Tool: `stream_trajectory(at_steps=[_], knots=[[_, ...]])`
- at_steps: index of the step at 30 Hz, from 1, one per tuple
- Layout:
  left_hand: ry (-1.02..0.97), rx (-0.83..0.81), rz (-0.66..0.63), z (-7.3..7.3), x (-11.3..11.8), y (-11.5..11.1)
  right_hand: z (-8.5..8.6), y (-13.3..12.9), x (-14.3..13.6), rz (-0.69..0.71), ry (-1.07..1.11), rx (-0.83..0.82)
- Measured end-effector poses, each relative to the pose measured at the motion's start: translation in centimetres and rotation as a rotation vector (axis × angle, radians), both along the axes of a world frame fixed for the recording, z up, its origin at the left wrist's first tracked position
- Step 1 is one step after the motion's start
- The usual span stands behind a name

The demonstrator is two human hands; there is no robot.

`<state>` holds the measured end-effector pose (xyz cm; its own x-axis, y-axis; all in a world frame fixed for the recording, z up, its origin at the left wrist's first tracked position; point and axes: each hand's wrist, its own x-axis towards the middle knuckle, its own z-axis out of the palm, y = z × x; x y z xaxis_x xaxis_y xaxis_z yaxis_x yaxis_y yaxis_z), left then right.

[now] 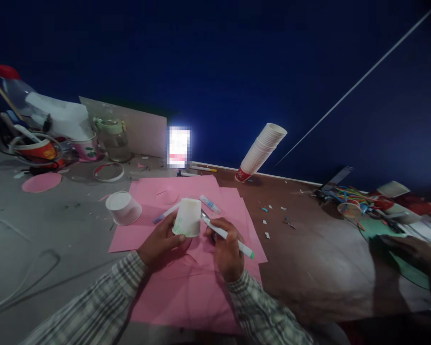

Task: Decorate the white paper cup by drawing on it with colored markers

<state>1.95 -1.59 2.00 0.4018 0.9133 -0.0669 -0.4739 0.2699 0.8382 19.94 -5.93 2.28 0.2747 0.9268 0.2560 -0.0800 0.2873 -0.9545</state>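
Note:
My left hand [164,237] grips a white paper cup [188,215] by its rim, the cup turned upside down. Green marks run along the cup's lower side, near the rim. In my right hand [226,247] is a white marker [233,238] with a green end; its tip points at the cup's right side, and I cannot tell if it touches. Beneath both hands lie overlapping sheets of pink paper [187,302]. Behind the cup rest another marker [165,213] and a clear tube with blue print [210,204]. A second white cup [123,208] sits upside down left of them.
A tilted stack of paper cups [262,151] leans by the blue wall. A glass jar [113,139], a pink cup [85,146] and a pink paper disc [42,182] lie left. Another person's hand [405,247] is over green paper [380,230] at right, near coloured strips [345,195].

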Motion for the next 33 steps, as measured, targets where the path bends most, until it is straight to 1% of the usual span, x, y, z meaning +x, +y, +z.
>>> stream_trajectory(at_steps=[4,8,17,23,28,33], knots=[[-0.017,0.022,-0.023,-0.1,-0.1,0.1,0.4,-0.4,-0.1,-0.001,-0.058,0.052],[0.001,0.01,-0.024,-0.1,-0.2,0.2,0.8,-0.2,-0.1,-0.015,-0.136,0.082],[-0.022,-0.042,-0.038,0.4,-0.1,0.0,-0.4,0.2,0.0,-0.084,-0.231,0.101],[0.007,-0.044,-0.022,0.2,-0.1,0.1,-0.4,0.2,-0.2,-0.097,-0.245,0.115],[-0.019,-0.018,-0.017,0.0,-0.1,0.2,-0.4,0.3,-0.3,-0.101,-0.262,0.121],[-0.026,-0.019,-0.016,0.0,-0.1,0.1,-0.3,0.3,-0.3,-0.106,-0.286,0.124]])
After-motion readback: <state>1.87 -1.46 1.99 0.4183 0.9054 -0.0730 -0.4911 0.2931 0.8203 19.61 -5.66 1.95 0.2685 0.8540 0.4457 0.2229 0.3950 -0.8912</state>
